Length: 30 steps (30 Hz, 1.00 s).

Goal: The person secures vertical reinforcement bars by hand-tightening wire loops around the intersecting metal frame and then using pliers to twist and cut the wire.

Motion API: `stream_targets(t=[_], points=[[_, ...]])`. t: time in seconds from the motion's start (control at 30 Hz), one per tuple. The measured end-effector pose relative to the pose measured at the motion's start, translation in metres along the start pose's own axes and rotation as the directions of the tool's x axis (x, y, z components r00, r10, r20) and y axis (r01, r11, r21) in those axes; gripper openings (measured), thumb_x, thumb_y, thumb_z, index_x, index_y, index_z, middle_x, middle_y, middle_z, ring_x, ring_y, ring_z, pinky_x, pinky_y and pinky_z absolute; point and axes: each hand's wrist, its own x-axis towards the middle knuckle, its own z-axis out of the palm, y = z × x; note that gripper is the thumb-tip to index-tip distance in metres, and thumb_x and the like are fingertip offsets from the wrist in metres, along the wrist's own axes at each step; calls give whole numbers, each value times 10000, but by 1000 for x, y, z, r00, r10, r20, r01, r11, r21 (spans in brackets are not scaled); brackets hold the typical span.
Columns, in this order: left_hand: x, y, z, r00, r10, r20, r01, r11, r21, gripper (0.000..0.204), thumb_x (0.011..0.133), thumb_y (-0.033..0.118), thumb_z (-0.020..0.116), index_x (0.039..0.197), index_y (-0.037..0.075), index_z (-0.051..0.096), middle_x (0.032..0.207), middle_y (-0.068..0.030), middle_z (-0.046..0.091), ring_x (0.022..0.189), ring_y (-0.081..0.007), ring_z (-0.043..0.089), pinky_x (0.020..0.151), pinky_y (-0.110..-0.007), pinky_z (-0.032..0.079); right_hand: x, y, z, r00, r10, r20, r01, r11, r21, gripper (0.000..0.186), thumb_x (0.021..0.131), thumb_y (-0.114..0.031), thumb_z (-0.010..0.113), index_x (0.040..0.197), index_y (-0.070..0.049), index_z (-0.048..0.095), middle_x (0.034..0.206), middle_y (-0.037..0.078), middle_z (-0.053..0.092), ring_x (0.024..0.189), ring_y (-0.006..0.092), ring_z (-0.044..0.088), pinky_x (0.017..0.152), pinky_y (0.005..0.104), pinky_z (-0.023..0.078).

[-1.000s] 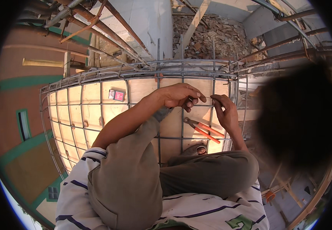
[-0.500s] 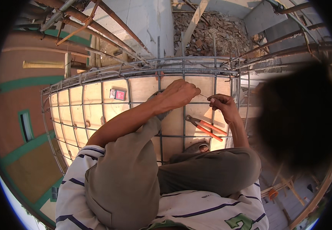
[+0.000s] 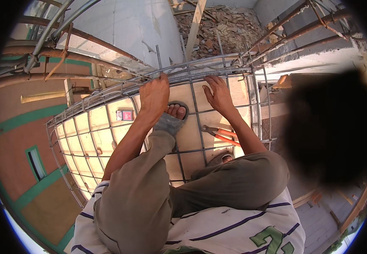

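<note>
My left hand is closed at the far bundle of steel bars, beside an upright bar. Its fingertips are partly hidden, and whatever they pinch cannot be made out. To its right, my right hand reaches to the same bars with fingers stretched and thumb apart; nothing shows in it. The rebar mesh lies over pale boards between and below the hands. Below my right hand rest end-cutting pincers with orange handles, on the mesh near my forearm.
A small pink and dark box lies on the boards at left. My sandalled foot is between my forearms. Rusty poles cross the upper left. Rubble fills a space beyond the bars. A dark blurred shape covers the right.
My hands have moved apart and toward the far bars, the left one leftward. The thin wire stretched between them before is no longer visible. My right fingers have opened from a pinch.
</note>
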Motion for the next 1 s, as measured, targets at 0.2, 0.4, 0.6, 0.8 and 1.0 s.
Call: stream_targets(t=[0.2, 0.4, 0.6, 0.8, 1.0], points=[[24, -2, 21, 993, 41, 108, -53, 993, 102, 120, 817, 167, 660, 837, 51, 687, 793, -198, 702, 759, -369, 706, 631, -474, 549, 15, 12, 24, 987, -159, 35, 162, 923, -349, 471, 918, -255, 603, 1306, -2, 516, 1397, 178, 483, 1308, 361, 424, 1121, 542, 277], [41, 11, 30, 987, 86, 133, -103, 987, 125, 104, 791, 112, 629, 793, 48, 710, 811, -188, 710, 771, -355, 716, 633, -436, 567, 32, 11, 30, 989, -117, 89, 142, 920, -365, 516, 930, -310, 573, 1330, 7, 493, 1388, 175, 484, 1312, 340, 423, 1130, 546, 254], [53, 16, 44, 975, 163, 151, -186, 971, 152, 134, 813, 98, 590, 794, 49, 714, 786, -174, 711, 744, -345, 719, 634, -444, 571, 11, 10, 44, 995, -66, 73, 92, 895, -437, 518, 937, -331, 564, 1310, 26, 514, 1358, 203, 507, 1299, 350, 443, 1118, 527, 278], [58, 0, 46, 964, 215, 159, -229, 970, 78, 168, 848, 119, 544, 826, 47, 694, 786, -200, 700, 749, -363, 711, 631, -476, 554, 31, 14, 47, 996, -15, 83, 43, 934, -355, 549, 986, -400, 482, 1235, 84, 546, 1304, 258, 560, 1259, 400, 492, 1107, 500, 315], [55, -10, 51, 971, 207, 123, -211, 977, 23, 155, 833, 90, 545, 796, 29, 682, 768, -209, 693, 732, -376, 701, 642, -494, 543, 50, 17, 50, 967, 49, 250, 13, 971, -239, 562, 978, -430, 459, 1303, 21, 543, 1219, 224, 634, 1168, 372, 589, 963, 515, 451]])
